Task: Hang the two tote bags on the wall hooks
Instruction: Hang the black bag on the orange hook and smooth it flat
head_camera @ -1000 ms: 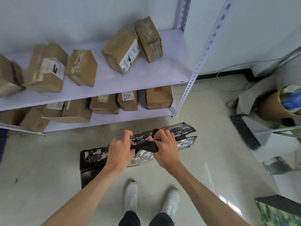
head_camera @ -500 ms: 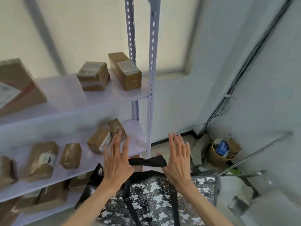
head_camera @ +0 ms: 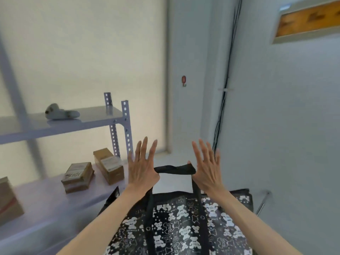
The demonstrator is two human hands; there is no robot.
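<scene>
Since half a second ago the view has tilted up further, bringing a red wall hook (head_camera: 183, 80) into sight at 12 o'clock above the hands. Both hands are raised with fingers spread wide, backs toward the camera. A black handle strap (head_camera: 174, 169) stretches taut between the left hand (head_camera: 142, 167) and the right hand (head_camera: 206, 170), caught at each thumb. Below it hangs the black tote bag (head_camera: 184, 223) with its white bear print, at 6 o'clock. At 9 o'clock a metal shelf (head_camera: 60, 124) carries cardboard boxes (head_camera: 78, 176) on its lower level. Black cables (head_camera: 225, 85) run down the wall at 1 o'clock.
</scene>
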